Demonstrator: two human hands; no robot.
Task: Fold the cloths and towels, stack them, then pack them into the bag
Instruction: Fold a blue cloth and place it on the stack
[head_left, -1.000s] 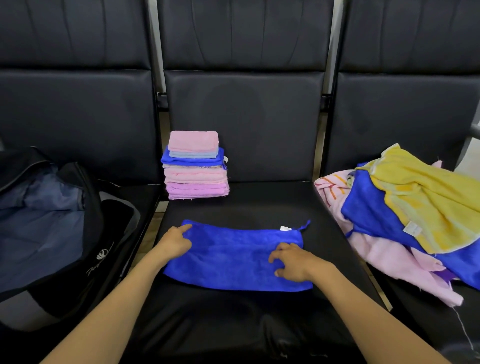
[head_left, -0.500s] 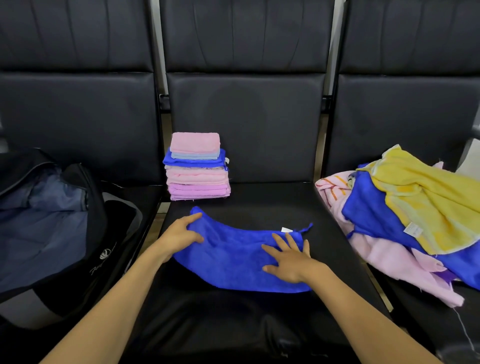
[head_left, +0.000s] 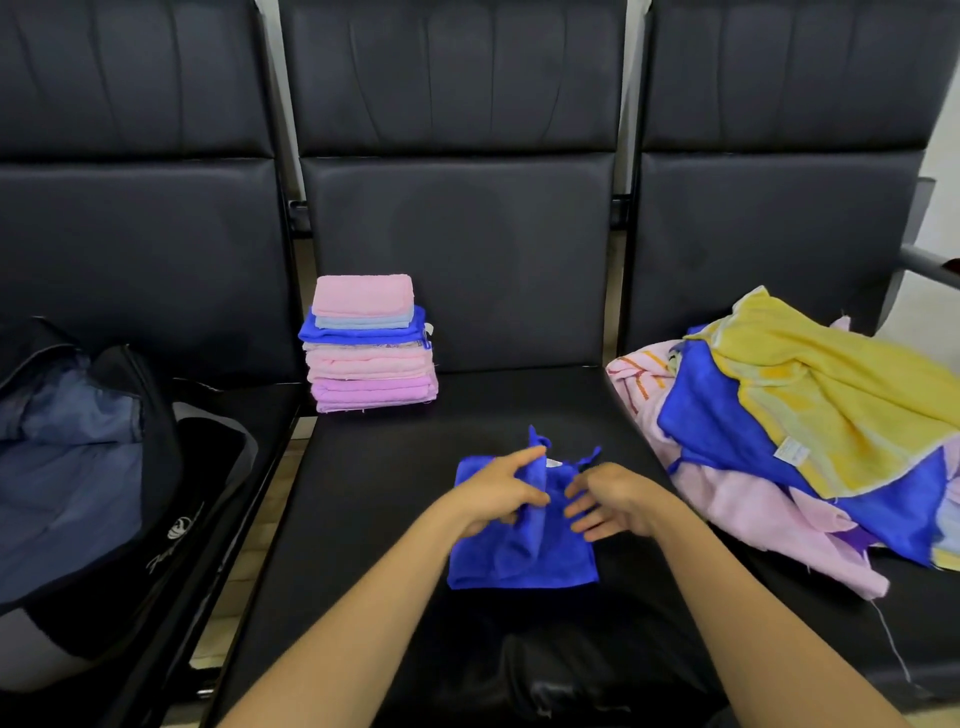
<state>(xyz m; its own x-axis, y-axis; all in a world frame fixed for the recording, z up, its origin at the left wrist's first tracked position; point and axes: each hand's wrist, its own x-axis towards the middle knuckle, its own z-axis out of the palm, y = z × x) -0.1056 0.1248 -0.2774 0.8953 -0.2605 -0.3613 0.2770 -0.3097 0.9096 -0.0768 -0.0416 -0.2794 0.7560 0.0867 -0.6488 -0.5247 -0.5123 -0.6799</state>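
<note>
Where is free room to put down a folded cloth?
Middle seat: bare between the folded stack and the blue cloth, also right of the stack. Crowded: unfolded pile covers the right seat, bag fills the left seat.

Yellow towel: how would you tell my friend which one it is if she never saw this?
Find the row of black seats and look at the right-hand seat, which holds a heap of unfolded cloths. The yellow towel lies on top, over a blue cloth and pink cloths; it alone is mostly yellow.

Bag (head_left: 78, 467) left, folded stack (head_left: 369, 348) behind the cloth (head_left: 519, 551) at centre, unfolded pile (head_left: 805, 415) right.
</note>
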